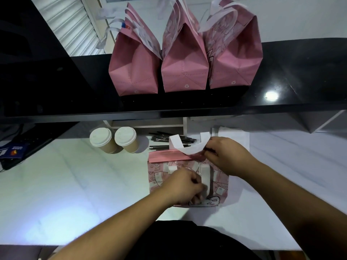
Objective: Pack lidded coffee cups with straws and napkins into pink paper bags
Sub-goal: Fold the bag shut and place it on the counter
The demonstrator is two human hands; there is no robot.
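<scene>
So the flat pink bag (187,177) lies right under both hands, long axis running away from the person. Left of its top edge stand two lidded cups (114,139). Left hand (183,186) pinches the near handle strip, right hand (225,154) pinches the far white handle (189,147) at the mouth, black straws (161,140) just behind. Looks like opening it comes next.

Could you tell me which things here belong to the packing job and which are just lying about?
Job:
- flat pink bag, gripped by left hand and right hand
- two lidded cups
- black straws
- white napkins
- three standing pink bags on the black counter

Lying about:
- blue packet at far left
</scene>
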